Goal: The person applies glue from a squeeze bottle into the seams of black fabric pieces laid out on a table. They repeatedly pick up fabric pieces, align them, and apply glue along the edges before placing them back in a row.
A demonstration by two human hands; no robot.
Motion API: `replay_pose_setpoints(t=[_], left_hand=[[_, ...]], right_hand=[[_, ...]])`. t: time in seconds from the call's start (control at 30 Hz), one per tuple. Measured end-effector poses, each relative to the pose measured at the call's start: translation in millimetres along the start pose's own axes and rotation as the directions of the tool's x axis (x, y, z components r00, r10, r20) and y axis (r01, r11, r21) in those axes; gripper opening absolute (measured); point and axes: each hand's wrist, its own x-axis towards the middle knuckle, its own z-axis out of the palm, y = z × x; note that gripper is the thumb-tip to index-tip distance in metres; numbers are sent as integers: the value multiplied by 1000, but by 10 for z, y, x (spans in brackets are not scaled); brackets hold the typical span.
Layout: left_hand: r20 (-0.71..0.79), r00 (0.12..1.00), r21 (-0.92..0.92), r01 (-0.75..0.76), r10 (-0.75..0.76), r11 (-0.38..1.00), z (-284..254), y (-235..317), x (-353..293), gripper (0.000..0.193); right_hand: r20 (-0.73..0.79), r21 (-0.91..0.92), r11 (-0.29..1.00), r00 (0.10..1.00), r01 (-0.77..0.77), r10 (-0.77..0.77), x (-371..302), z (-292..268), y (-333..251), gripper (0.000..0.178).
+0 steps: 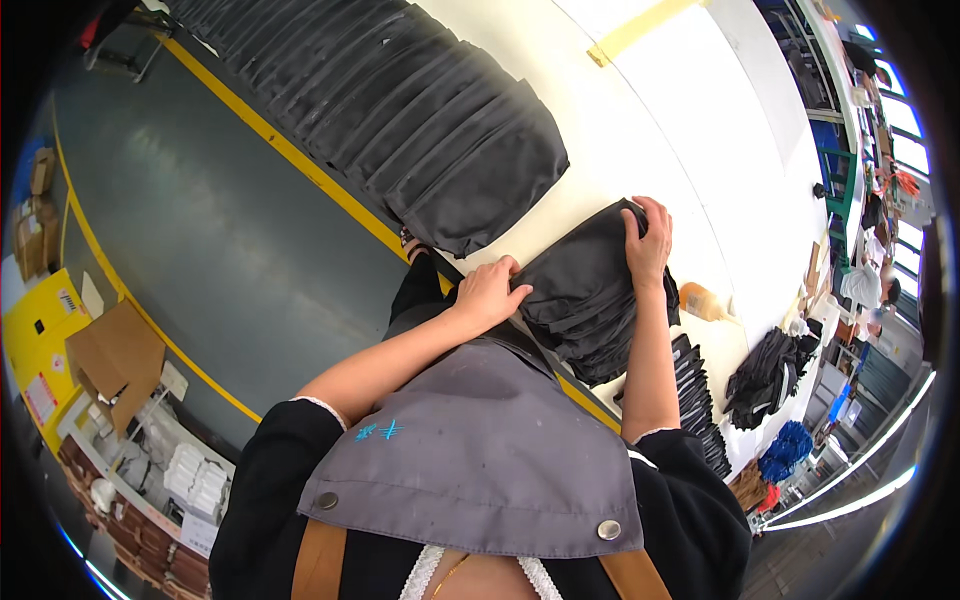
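A stack of black fabric pieces [580, 285] lies fanned out on the white table in front of me, at the table's near edge. My left hand [490, 297] grips the left edge of the top piece, thumb and fingers bent at its corner. At the far right corner, my right hand [648, 240] has its thumb on top and its fingers curled over the edge. The undersides of the fabric at both hands are hidden. Beyond them a long row of overlapping dark fabric pieces [470, 170] stretches away to the upper left.
Yellow tape [640, 35] crosses the white table [690, 130]. To the right lie a row of thin black pieces [700, 400], a black heap [765, 375] and a blue bundle [787, 450]. Left of the table is grey floor [190, 190] with yellow lines; a cardboard box [118, 360] stands farther left.
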Motion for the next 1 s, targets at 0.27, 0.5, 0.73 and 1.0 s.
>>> replay_pose_setpoints(t=[0.27,0.5,0.73,1.0], left_hand=[[-84,996,-197,6,-23,980,-32,145,-186,31],[-316,932,-761,-138,-177,634,-284,65,-515,44],[-715,694,-288,-191,-79,938,-704,-148,-288,40],[-725,688,-119,-157,22,980,-527,-178,-371,24]], right_hand=[[154,0,1000,988,-31,30,102,14,146,25],[330,743,577,936,-339,125,346,-170,-316,23],[49,573,819,999,-33,5,836,867,-883,32],[-34,-126,992,999,10,-14,519,243,-144,36]])
